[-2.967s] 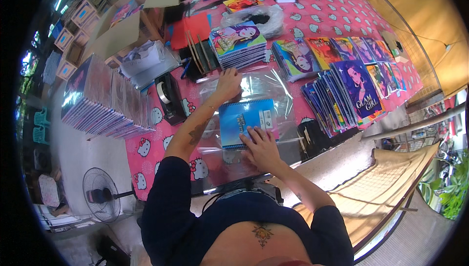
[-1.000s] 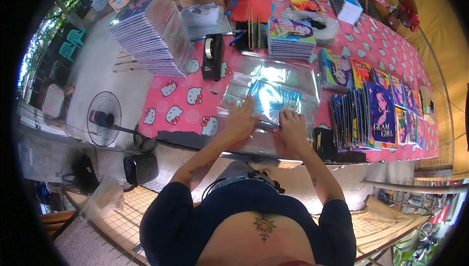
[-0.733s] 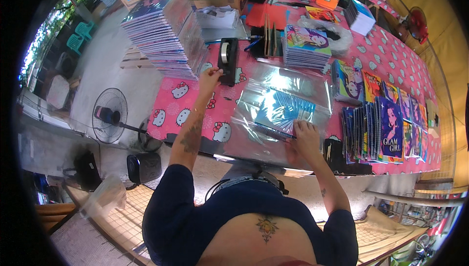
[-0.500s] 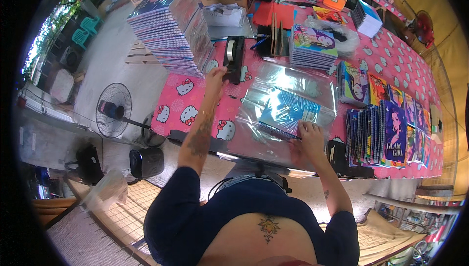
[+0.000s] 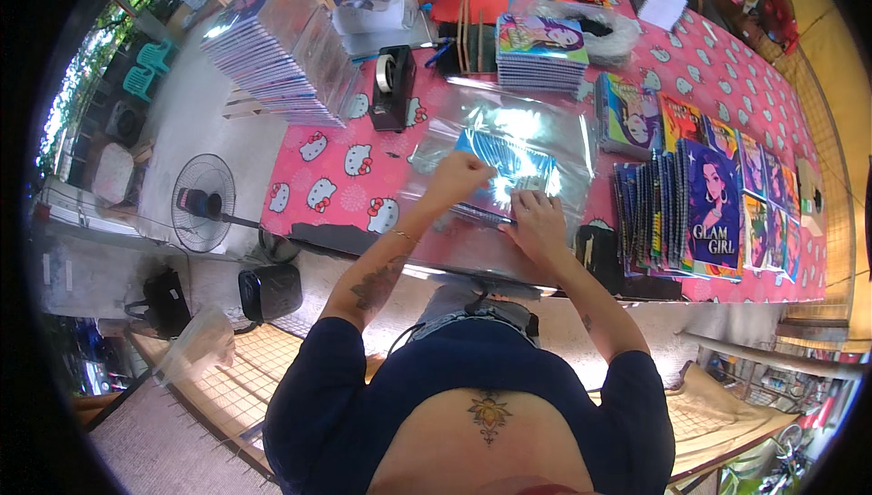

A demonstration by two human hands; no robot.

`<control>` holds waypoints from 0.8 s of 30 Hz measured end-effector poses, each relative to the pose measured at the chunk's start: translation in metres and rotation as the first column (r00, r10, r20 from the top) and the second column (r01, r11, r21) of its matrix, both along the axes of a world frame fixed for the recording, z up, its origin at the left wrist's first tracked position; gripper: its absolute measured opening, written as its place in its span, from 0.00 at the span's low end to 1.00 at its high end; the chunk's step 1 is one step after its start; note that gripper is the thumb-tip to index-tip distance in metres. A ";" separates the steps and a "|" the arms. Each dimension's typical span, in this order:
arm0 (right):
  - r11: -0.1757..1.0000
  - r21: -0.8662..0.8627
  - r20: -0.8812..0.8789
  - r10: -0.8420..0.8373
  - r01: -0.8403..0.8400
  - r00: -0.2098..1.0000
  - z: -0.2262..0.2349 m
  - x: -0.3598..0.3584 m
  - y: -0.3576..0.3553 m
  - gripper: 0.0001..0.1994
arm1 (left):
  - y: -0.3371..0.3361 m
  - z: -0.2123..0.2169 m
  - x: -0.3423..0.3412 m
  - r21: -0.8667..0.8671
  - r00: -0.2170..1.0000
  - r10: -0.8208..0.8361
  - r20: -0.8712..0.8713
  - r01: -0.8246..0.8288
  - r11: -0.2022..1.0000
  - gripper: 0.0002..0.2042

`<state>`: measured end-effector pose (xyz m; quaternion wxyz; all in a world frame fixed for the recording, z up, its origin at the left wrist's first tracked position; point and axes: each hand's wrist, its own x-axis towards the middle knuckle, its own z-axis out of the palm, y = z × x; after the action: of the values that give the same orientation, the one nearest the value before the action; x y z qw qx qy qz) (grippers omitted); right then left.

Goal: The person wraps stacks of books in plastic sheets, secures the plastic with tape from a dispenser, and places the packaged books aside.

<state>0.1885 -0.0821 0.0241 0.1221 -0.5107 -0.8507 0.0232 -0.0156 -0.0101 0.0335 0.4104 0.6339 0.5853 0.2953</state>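
Note:
In front of me lies a blue spiral notebook (image 5: pixel 513 163) inside clear plastic film (image 5: pixel 568 132), which reflects the light strongly. My right hand (image 5: pixel 540 221) rests on the film at the notebook's near edge, its fingers stretched out flat. Over the notebook's left part is my left hand (image 5: pixel 461 177), fingers pressed together; whatever they may hold is too small to see. Beyond it, to the left, stands a black tape dispenser (image 5: pixel 392 91) with a roll of tape in it.
A tall notebook stack (image 5: pixel 277 59) rises at the left. More notebooks (image 5: pixel 542 50) are piled beyond the film, and upright spiral notebooks (image 5: pixel 654 213) stand at the right. A standing fan (image 5: pixel 204 202) is on the floor left of the pink patterned table (image 5: pixel 313 168).
My left hand has left the tape dispenser and come right and nearer, over the wrapped notebook. My right hand stays on the notebook. The whole view has shifted slightly.

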 end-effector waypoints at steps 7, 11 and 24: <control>0.998 0.036 -0.005 0.044 -0.044 0.999 -0.003 0.008 0.000 0.35 | -0.007 -0.014 0.031 -0.001 0.831 -0.074 -0.551 0.088 0.996 0.21; 0.998 0.055 -0.039 0.027 -0.024 0.999 0.006 0.007 0.000 0.34 | -0.023 -0.026 0.030 0.177 0.766 0.003 -0.643 0.145 0.974 0.22; 0.851 -0.507 -0.323 -0.041 -0.136 0.946 -0.016 0.047 0.166 0.30 | -0.088 -0.011 0.022 0.667 0.857 -0.083 -0.509 0.454 0.591 0.20</control>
<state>0.2356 0.0843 0.0079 0.1153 -0.4922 -0.7933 0.3392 0.0064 -0.0983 0.0224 0.0039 0.8777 0.3720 0.3020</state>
